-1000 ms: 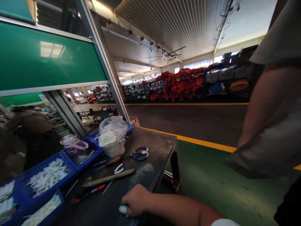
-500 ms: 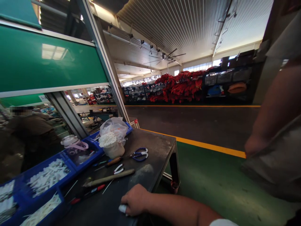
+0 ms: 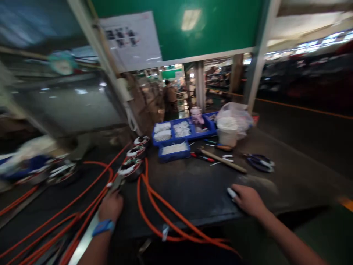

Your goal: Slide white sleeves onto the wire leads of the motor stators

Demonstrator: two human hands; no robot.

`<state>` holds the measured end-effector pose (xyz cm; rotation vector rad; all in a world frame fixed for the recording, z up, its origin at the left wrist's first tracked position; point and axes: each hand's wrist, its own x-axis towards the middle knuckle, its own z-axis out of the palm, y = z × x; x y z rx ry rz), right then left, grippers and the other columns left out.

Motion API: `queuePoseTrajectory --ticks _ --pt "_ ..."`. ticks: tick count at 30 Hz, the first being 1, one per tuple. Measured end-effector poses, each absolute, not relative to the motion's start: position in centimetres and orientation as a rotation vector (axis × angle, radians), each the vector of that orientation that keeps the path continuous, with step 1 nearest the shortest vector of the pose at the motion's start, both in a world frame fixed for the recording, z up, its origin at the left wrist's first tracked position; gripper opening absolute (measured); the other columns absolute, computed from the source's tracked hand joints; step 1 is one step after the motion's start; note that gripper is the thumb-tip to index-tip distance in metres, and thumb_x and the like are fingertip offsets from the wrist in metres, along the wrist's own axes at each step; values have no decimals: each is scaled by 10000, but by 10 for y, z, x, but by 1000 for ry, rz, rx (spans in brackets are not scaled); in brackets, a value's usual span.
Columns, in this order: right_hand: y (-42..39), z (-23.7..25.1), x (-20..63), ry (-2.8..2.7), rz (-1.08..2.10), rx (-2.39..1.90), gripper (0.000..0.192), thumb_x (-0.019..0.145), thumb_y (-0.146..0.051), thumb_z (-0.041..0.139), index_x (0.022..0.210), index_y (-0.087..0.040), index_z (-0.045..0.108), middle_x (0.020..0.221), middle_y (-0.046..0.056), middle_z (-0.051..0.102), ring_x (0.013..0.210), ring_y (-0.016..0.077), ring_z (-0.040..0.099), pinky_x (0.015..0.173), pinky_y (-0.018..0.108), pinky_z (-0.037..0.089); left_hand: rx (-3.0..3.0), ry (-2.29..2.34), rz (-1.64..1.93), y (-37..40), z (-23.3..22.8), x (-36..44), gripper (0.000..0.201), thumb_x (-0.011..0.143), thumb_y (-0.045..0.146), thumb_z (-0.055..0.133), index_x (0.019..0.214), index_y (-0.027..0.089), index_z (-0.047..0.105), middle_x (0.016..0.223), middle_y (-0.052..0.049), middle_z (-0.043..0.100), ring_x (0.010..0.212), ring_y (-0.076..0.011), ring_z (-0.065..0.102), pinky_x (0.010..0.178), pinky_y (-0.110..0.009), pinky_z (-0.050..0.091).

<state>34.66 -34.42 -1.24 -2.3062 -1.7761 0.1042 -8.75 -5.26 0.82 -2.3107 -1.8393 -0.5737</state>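
Observation:
My left hand (image 3: pixel 111 205), with a blue band at the wrist, reaches over orange cables (image 3: pixel 93 201) on the left of the bench. Its fingertips are beside the nearest of several round motor stators (image 3: pixel 130 168) with white and dark windings. Blur hides whether those fingers hold anything. On the right, my right hand (image 3: pixel 248 199) rests on the dark bench top with its fingers curled. Something white (image 3: pixel 231 193) shows at a fingertip; I cannot tell whether it is a wrap or a held piece.
Blue bins (image 3: pixel 174 156) with white pieces stand at the back. Beside them are a white tub (image 3: pixel 227 137), a wooden-handled tool (image 3: pixel 224 161), blue-handled pliers (image 3: pixel 259 163) and a red-black tool (image 3: pixel 202 157). More orange cable (image 3: pixel 165 198) hangs over the front edge. A person (image 3: pixel 170 96) stands far behind.
The view has swung left, bringing my left hand, the stators and the orange cables into sight. The person at the right is out of view. My right hand still rests on the bench.

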Motion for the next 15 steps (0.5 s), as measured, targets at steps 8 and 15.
queuePoseTrajectory --ticks 8,15 --pt "-329 -47 374 -1621 153 -2235 403 714 -403 449 998 -243 685 929 56 711 763 242 672 598 297 510 -2187 -1984 -525 -57 -9 -108 324 823 158 441 1070 159 651 1227 -81 581 1144 -212 521 1014 -315 394" --pt "-236 -4 327 -1834 221 -1916 373 662 -384 488 950 -262 691 975 54 701 838 258 660 682 318 503 -2172 -2028 -575 -65 -10 -110 323 806 152 469 1070 184 651 1212 -67 595 1124 -197 529 995 -314 403"
